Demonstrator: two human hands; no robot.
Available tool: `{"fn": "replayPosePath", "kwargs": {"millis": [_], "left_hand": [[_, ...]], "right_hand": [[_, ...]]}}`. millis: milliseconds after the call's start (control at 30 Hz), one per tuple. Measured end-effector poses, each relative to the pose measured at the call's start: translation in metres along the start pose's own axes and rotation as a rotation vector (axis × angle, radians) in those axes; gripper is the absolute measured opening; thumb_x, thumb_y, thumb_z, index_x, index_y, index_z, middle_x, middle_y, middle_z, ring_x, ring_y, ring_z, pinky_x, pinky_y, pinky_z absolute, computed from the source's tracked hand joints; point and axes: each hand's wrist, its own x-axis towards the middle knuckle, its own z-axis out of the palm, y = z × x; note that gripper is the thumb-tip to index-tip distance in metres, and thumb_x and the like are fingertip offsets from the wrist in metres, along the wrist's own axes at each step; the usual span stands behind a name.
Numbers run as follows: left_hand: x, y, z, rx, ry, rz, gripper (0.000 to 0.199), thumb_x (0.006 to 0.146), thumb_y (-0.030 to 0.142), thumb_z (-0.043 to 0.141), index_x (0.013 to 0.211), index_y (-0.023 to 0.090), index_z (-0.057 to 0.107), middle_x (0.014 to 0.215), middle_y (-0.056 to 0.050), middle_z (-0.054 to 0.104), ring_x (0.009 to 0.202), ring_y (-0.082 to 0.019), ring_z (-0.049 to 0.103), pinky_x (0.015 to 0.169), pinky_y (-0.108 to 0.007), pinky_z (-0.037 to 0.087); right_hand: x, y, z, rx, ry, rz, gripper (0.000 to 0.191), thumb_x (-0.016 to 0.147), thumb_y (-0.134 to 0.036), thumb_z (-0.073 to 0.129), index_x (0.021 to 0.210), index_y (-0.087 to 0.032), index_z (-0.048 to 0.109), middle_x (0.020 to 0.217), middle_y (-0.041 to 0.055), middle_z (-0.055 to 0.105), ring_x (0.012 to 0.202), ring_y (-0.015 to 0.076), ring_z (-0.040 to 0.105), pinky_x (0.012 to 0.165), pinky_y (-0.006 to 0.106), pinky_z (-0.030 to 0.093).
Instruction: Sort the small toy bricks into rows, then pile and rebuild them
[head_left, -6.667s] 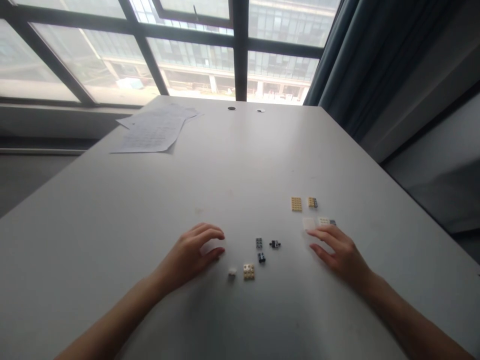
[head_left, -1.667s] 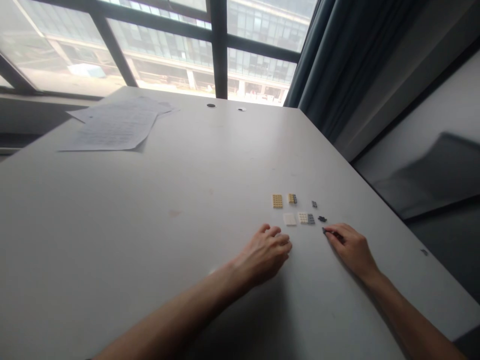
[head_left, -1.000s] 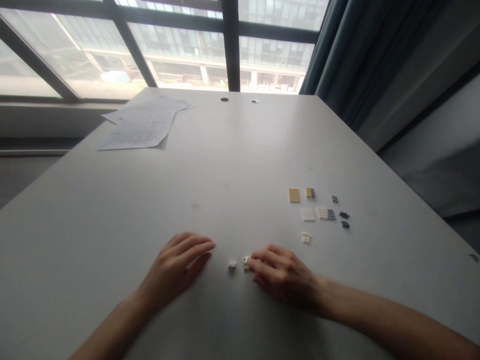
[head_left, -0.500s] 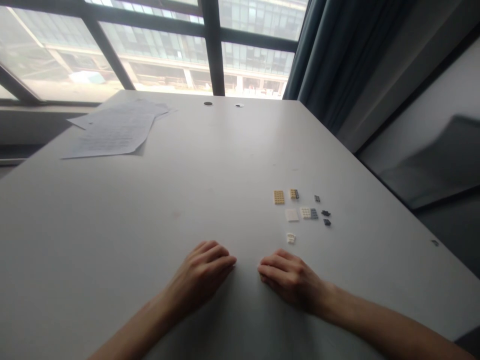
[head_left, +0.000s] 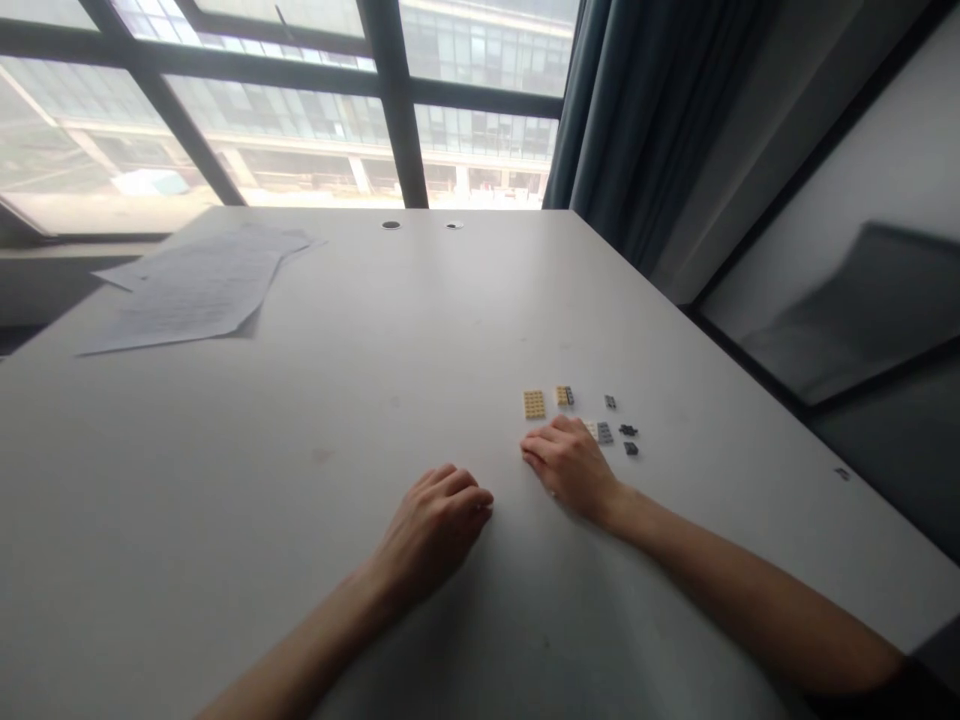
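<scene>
- Across most of the view, the white table (head_left: 360, 400) is stretching away.
- At 11 o'clock beyond it, the window (head_left: 405, 120) is letting light in.
- At 1 o'clock, the dark blue curtain (head_left: 622, 120) is hanging.
- At 10 o'clock on the table, the printed papers (head_left: 202, 285) are overlapping.
- Beside the group of small pieces, the right hand (head_left: 570, 462) is keeping its fingers narrow; whether they are holding anything, I cannot tell.
- At its 8 o'clock, the left hand (head_left: 437, 520) is pinching a small pale piece (head_left: 484, 506), mostly hidden, between narrow fingertips.
- At the right hand's 2 o'clock, the cream-and-grey plate (head_left: 604, 433) is lying partly covered.
- At its 11 o'clock, the yellow plate (head_left: 533, 404) is lying flat.
- At its 12 o'clock, the yellow-and-grey piece (head_left: 565, 396) is resting.
- Between 2 and 3 o'clock, the dark knobbed piece (head_left: 628, 430) is sitting just above the dark block (head_left: 631, 449).
- Towards 1 or 2 o'clock, the little grey block (head_left: 610, 402) is resting.
</scene>
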Motion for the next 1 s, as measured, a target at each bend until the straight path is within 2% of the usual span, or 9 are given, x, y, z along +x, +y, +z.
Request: {"fn": "replayPosePath", "kwargs": {"millis": [167,333,500,667,900,1000], "left_hand": [[-0.003,0.015,0.007,-0.040,-0.038,-0.011,0.017,0.090,0.020,0.050,0.084,0.022,0.065,0.079,-0.003,0.063,0.076,-0.016,0.052,0.072,-0.029,0.041],[0.013,0.030,0.019,-0.056,-0.061,0.005,0.013,0.087,0.019,0.055,0.081,0.023,0.066,0.077,-0.003,0.063,0.076,-0.017,0.052,0.071,-0.031,0.040],[0.027,0.034,0.029,-0.072,-0.050,-0.041,0.010,0.084,0.019,0.059,0.085,0.023,0.068,0.079,-0.002,0.064,0.077,-0.017,0.054,0.074,-0.032,0.043],[0.040,0.035,0.033,-0.106,-0.042,-0.079,0.008,0.080,0.019,0.064,0.086,0.023,0.070,0.080,-0.003,0.066,0.078,-0.017,0.057,0.075,-0.031,0.045],[0.063,0.043,0.045,-0.088,-0.053,-0.131,0.008,0.079,0.020,0.064,0.085,0.022,0.070,0.081,-0.002,0.067,0.078,-0.019,0.059,0.077,-0.035,0.046],[0.065,0.045,0.048,-0.118,-0.011,-0.143,0.021,0.077,0.019,0.067,0.098,0.022,0.066,0.084,-0.003,0.067,0.080,-0.020,0.060,0.080,-0.036,0.046]], "right_hand": [[0.005,0.016,-0.003,0.055,0.026,0.057,0.010,0.087,-0.021,0.061,0.093,-0.021,0.069,0.097,0.0035,0.072,0.092,0.0219,0.055,0.087,0.038,0.039],[-0.018,0.014,-0.018,0.122,0.124,0.102,0.021,0.085,-0.021,0.063,0.105,-0.018,0.065,0.106,0.0075,0.067,0.097,0.0230,0.055,0.090,0.039,0.043],[-0.046,0.015,-0.021,0.150,0.006,-0.034,0.014,0.086,-0.022,0.061,0.098,-0.019,0.067,0.094,0.0069,0.066,0.091,0.0222,0.056,0.087,0.040,0.046],[-0.058,0.023,-0.017,0.165,0.010,0.020,0.014,0.088,-0.020,0.057,0.098,-0.019,0.066,0.094,0.0067,0.066,0.091,0.0213,0.056,0.084,0.039,0.047],[-0.061,0.035,-0.028,0.139,-0.007,0.068,0.013,0.085,-0.018,0.060,0.097,-0.018,0.065,0.093,0.0058,0.067,0.090,0.0216,0.056,0.085,0.039,0.046],[-0.061,0.037,-0.028,0.137,0.022,0.076,0.015,0.086,-0.018,0.059,0.099,-0.018,0.065,0.094,0.0066,0.067,0.091,0.0228,0.057,0.086,0.042,0.046]]}}
